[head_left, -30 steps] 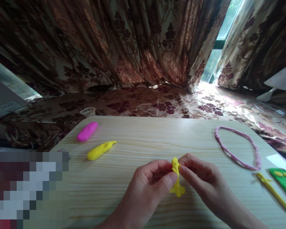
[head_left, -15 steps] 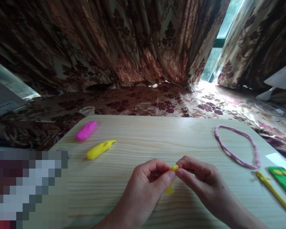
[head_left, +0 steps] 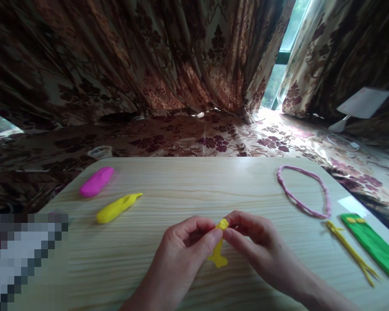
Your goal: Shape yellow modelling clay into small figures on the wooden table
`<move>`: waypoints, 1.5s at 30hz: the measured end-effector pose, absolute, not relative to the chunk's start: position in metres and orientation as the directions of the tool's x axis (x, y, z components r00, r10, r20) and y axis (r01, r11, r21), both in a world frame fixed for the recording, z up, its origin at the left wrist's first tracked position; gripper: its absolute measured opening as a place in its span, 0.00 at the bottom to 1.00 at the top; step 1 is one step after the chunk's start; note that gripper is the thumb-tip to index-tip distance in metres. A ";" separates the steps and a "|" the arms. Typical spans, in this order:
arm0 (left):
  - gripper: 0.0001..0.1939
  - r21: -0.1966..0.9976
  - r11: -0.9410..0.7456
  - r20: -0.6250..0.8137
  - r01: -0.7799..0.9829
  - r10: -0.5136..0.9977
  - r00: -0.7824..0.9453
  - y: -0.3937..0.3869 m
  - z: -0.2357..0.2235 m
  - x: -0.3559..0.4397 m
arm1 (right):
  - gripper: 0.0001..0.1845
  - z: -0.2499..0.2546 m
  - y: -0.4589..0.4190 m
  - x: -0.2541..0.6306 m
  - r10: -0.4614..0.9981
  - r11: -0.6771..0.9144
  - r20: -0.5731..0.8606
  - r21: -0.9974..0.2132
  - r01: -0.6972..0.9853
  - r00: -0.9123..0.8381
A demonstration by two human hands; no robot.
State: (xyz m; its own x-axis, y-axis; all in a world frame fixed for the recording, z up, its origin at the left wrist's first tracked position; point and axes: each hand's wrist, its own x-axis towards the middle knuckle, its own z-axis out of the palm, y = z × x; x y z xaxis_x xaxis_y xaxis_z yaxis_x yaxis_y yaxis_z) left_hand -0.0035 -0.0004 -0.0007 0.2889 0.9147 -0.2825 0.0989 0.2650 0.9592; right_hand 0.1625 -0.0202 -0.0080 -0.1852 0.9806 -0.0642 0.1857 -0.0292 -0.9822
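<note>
Over the near middle of the table, my left hand (head_left: 186, 246) pinches a small yellow piece of modelling clay (head_left: 218, 258) between thumb and forefinger. My right hand (head_left: 257, 244) pinches the same piece from the other side, its thumb and fingertips at the top end. A small rounded lump shows above the fingertips, and a flat tail with a forked lower end hangs below. The fingers cover the middle of it. A larger yellow clay stick (head_left: 116, 208) with a drawn-out tip lies to the left, in front of a pink clay block (head_left: 97, 181).
On the right of the wooden table (head_left: 194, 181) lie a twisted pink clay loop (head_left: 319, 181), a thin yellow forked clay strand (head_left: 352, 250) and a flat green clay slab (head_left: 372, 246) with yellow bits. Beyond stand a lamp (head_left: 363, 102) and patterned curtains (head_left: 181, 56).
The view has swung slightly right, so the table's things appear farther left. Both hands keep pinching the yellow clay piece, and more of its forked lower end shows.
</note>
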 end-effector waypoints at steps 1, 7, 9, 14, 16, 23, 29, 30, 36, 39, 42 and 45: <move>0.08 0.956 0.275 -0.294 0.106 0.908 0.300 0.000 0.000 -0.004 | 0.09 -0.008 -0.020 0.162 0.981 -0.029 -0.064 -0.982 0.185 -0.185; 0.07 0.972 0.222 -0.236 0.082 0.930 0.283 0.000 -0.005 -0.004 | 0.08 -0.008 -0.020 0.165 0.982 -0.018 -0.055 -0.980 0.199 -0.181; 0.06 0.972 0.213 -0.231 0.097 0.934 0.274 -0.001 -0.007 -0.003 | 0.07 -0.007 -0.021 0.165 0.980 -0.042 -0.077 -0.981 0.188 -0.184; 0.06 0.972 0.213 -0.232 0.096 0.931 0.283 -0.003 -0.006 -0.003 | 0.09 -0.006 -0.022 0.163 0.972 -0.084 -0.109 -0.988 0.126 -0.207; 0.06 0.974 0.203 -0.223 0.097 0.930 0.291 -0.003 -0.005 -0.003 | 0.08 -0.006 -0.022 0.162 0.968 -0.096 -0.119 -0.989 0.114 -0.219; 0.08 0.975 0.179 -0.211 0.133 0.935 0.286 -0.002 -0.003 -0.005 | 0.11 -0.009 -0.021 0.164 0.974 -0.107 -0.125 -0.989 0.105 -0.188; 0.08 0.978 0.197 -0.209 0.069 0.925 0.316 -0.002 0.001 -0.002 | 0.13 -0.009 -0.021 0.166 0.971 -0.123 -0.145 -0.985 0.123 -0.191; 0.06 0.977 0.202 -0.214 0.068 0.924 0.316 -0.002 0.002 -0.002 | 0.12 -0.008 -0.021 0.165 0.970 -0.121 -0.145 -0.984 0.132 -0.194; 0.08 0.975 0.199 -0.219 0.096 0.927 0.304 -0.002 0.002 -0.003 | 0.12 -0.008 -0.021 0.165 0.971 -0.106 -0.133 -0.985 0.139 -0.198; 0.07 0.975 0.218 -0.223 0.052 0.923 0.313 -0.002 0.002 -0.004 | 0.13 -0.008 -0.020 0.165 0.968 -0.115 -0.144 -0.982 0.148 -0.204; 0.06 0.972 0.232 -0.233 0.045 0.915 0.329 -0.001 0.001 -0.003 | 0.12 -0.008 -0.020 0.164 0.964 -0.120 -0.152 -0.981 0.151 -0.220; 0.06 0.972 0.229 -0.234 0.057 0.912 0.337 -0.001 0.001 -0.003 | 0.12 -0.008 -0.020 0.163 0.962 -0.120 -0.151 -0.982 0.145 -0.226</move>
State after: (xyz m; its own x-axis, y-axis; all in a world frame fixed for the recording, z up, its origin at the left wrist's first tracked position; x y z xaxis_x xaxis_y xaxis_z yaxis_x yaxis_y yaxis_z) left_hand -0.0029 -0.0010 0.0008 0.3375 0.9118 -0.2341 0.0566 0.2286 0.9719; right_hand 0.1626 -0.0203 -0.0076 -0.2265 0.9623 -0.1507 0.1445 -0.1198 -0.9822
